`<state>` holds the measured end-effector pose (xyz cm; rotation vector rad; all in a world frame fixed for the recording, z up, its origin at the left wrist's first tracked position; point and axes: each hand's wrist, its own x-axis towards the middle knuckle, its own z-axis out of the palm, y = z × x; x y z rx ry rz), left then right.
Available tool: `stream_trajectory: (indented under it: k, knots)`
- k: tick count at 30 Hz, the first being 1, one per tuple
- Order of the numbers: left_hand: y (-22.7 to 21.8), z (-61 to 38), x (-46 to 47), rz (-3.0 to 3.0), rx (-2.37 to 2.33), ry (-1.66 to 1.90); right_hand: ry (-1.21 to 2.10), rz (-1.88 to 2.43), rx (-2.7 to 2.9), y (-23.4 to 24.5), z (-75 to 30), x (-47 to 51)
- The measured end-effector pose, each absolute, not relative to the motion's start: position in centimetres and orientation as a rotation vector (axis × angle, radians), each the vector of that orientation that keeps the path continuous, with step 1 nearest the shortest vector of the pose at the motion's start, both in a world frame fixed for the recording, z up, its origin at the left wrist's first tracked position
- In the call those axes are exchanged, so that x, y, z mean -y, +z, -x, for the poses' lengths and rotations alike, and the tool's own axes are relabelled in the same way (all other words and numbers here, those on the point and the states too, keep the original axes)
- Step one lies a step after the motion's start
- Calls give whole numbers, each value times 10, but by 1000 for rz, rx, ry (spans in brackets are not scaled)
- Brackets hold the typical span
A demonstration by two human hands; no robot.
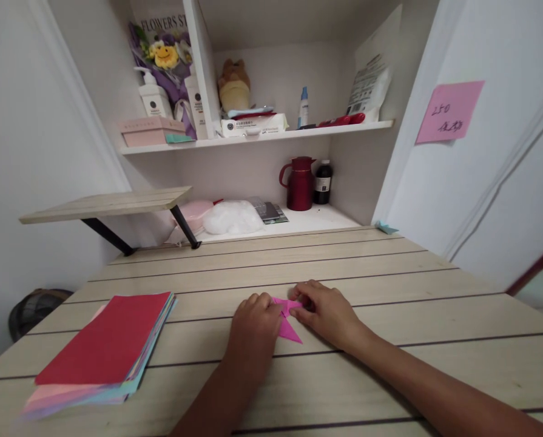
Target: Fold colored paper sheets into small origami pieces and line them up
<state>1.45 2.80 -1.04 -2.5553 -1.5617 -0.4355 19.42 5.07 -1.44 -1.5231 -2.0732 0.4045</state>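
A folded piece of bright pink paper [289, 331] lies on the wood-plank table [417, 376], with a pointed flap aimed toward me. On its left side is my left hand [255, 325], fingers curled and pressing down on the paper's edge. My right hand [326, 312] pinches the upper right part of the same paper between thumb and fingers. Both hands cover portions of the folds, so the full shape is hidden.
To the left lies a stack of coloured paper [110, 340], red on top. A small raised shelf [107, 203] stands at the back left. Behind the table, a cabinet holds a red jug [300, 185] and a dark bottle [323, 183]. A blue paper scrap [386, 227] sits at the back right corner.
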Motion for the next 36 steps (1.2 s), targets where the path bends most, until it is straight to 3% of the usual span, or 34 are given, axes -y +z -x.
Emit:
stream_trajectory:
  k: [11, 18, 26, 30, 36]
  knots:
    - [-17, -16, -38, 2544, 1760, -786, 510, 1160, 2086, -20, -195, -52]
    - [-17, -15, -44, 2599, 1895, -1045, 387, 1214, 2150, -15, -190, -56]
    - [-15, -17, -40, 2573, 1803, -793, 254, 1243, 2201, -13, -185, -51]
    - [-12, -18, -39, 2467, 1719, -663, 430, 1207, 1981, -15, -187, -53]
    - [-8, -10, -35, 2213, 1840, -943, 756, 1156, 1666, 6, -185, -37]
